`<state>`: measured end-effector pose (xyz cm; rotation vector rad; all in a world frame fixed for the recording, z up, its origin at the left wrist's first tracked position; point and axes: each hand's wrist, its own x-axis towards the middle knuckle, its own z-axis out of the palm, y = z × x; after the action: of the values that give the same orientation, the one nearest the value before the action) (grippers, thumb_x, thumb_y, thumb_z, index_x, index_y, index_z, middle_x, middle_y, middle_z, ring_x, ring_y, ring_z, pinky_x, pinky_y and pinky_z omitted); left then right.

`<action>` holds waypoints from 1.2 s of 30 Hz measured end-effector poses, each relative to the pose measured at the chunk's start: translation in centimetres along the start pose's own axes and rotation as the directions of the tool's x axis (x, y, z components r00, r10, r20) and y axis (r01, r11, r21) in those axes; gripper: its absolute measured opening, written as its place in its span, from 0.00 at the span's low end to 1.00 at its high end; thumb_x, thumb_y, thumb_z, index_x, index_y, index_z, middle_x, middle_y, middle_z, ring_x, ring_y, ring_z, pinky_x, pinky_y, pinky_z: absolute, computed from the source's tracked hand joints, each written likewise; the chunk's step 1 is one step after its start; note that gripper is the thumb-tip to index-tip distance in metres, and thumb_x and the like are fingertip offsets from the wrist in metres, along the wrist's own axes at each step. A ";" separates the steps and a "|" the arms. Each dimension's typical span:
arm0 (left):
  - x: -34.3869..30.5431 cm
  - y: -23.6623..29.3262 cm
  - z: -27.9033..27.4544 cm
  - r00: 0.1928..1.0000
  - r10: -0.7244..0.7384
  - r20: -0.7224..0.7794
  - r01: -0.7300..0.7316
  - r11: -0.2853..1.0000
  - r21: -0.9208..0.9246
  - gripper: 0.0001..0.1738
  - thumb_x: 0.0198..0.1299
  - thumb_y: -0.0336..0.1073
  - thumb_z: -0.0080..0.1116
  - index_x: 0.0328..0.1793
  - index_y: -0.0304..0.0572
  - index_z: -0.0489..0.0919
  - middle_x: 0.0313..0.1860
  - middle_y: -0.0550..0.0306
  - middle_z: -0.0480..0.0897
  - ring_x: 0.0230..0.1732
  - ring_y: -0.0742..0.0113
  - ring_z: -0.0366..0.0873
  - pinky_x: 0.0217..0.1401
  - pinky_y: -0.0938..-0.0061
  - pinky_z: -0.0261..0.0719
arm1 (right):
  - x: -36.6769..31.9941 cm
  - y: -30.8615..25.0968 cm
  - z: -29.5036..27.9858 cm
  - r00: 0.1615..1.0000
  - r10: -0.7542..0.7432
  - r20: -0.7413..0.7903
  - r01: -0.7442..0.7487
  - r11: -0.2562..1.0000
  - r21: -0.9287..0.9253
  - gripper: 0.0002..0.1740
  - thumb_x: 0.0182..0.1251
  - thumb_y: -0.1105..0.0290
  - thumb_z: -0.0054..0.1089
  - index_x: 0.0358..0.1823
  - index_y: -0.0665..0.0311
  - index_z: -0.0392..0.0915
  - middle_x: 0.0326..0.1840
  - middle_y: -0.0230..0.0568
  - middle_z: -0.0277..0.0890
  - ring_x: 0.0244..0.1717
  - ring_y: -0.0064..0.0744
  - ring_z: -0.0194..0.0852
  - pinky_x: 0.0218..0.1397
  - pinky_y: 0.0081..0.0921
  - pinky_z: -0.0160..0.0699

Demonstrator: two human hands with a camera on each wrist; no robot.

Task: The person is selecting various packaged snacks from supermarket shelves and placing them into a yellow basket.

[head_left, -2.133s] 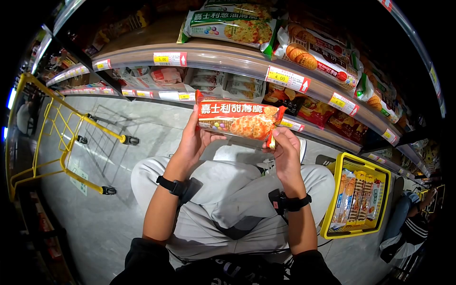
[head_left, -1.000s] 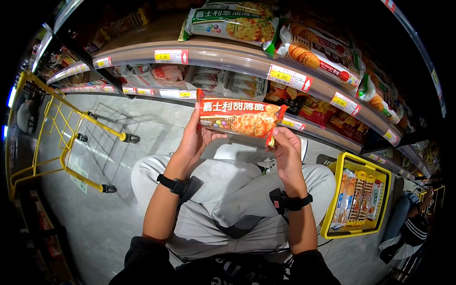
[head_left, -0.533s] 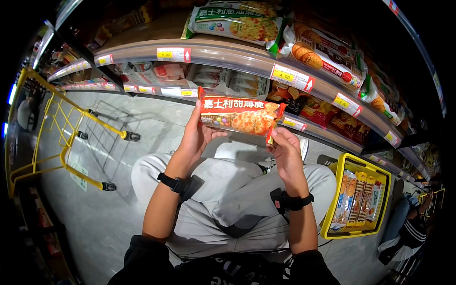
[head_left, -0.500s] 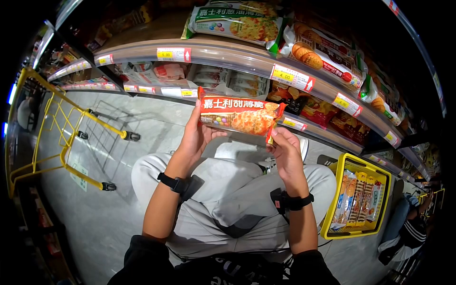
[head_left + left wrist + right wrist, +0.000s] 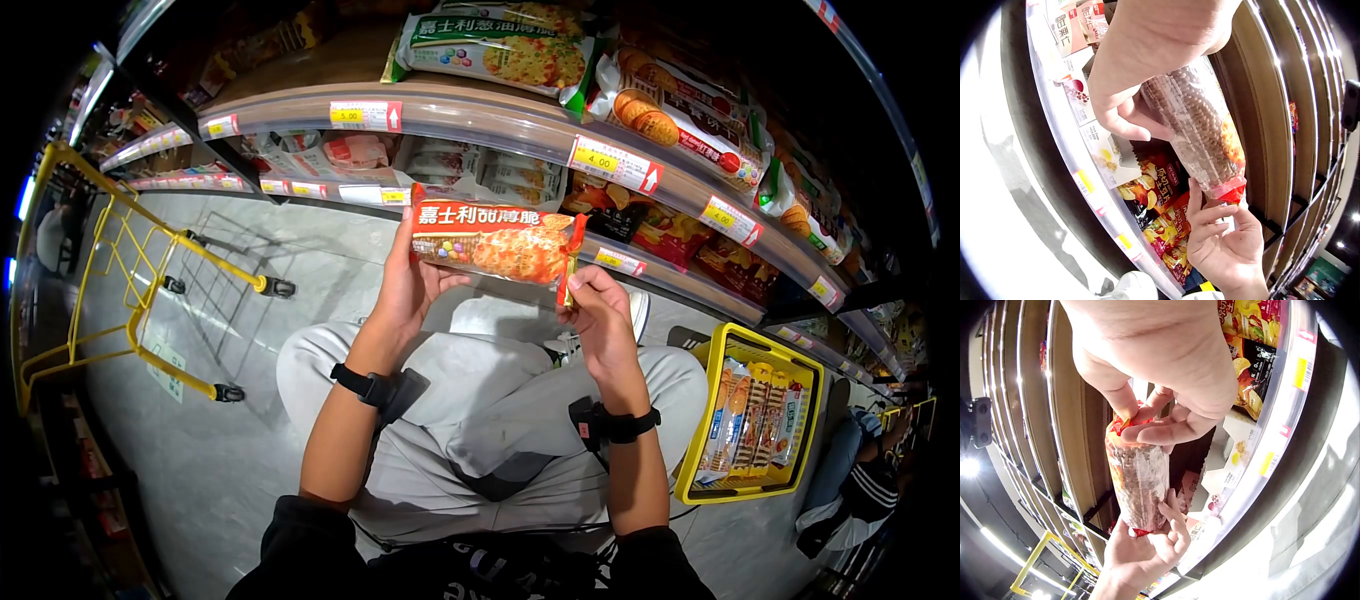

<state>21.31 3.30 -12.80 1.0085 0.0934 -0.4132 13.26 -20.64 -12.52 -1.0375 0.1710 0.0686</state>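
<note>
A long red packet of biscuits (image 5: 495, 240) is held up between both hands, its printed front facing the head camera. My left hand (image 5: 407, 285) grips the packet's left end, the thumb along that edge and the fingers behind and below. At the other end my right hand (image 5: 603, 315) pinches the crimped red wrapper between thumb and fingers. The clear underside of the packet (image 5: 1194, 119) shows stacked biscuits in the left wrist view. In the right wrist view the right hand's fingers (image 5: 1166, 428) are bent at the packet's top end, while the left hand (image 5: 1144, 550) supports the far end.
Shelves with price tags (image 5: 615, 165) curve ahead, bearing green (image 5: 490, 55) and white biscuit packets (image 5: 680, 115). A yellow basket (image 5: 685, 490) with several packets stands right of the crossed legs. A yellow trolley (image 5: 135, 340) is at left; another person (image 5: 870, 480) is at far right.
The packet has shifted slightly left and its right end has turned a little, showing more of the crimped end. Both hands keep their hold; basket and trolley stay put.
</note>
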 end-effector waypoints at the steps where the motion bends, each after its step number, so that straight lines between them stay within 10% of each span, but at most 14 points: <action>1: 0.0 0.0 0.0 1.000 -0.002 -0.010 0.002 1.000 -0.003 0.40 0.72 0.71 0.37 0.69 0.44 0.72 0.56 0.49 0.84 0.50 0.60 0.85 0.52 0.64 0.84 | 0.0 0.0 0.0 1.000 -0.010 0.014 0.010 1.000 -0.003 0.06 0.73 0.67 0.60 0.39 0.61 0.78 0.32 0.29 0.79 0.33 0.20 0.77 0.38 0.20 0.74; 36: 0.1 -0.1 -0.3 1.000 -0.004 -0.011 0.003 0.999 -0.042 0.38 0.72 0.70 0.38 0.66 0.45 0.73 0.54 0.51 0.85 0.48 0.62 0.86 0.50 0.65 0.85 | -0.1 -0.2 0.0 1.000 -0.015 0.022 0.014 0.999 0.051 0.06 0.70 0.69 0.58 0.34 0.61 0.76 0.32 0.36 0.82 0.27 0.25 0.79 0.35 0.25 0.80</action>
<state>21.37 3.50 -13.02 0.9698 0.1133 -0.4072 13.18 -20.73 -12.29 -0.9864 0.1444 0.0621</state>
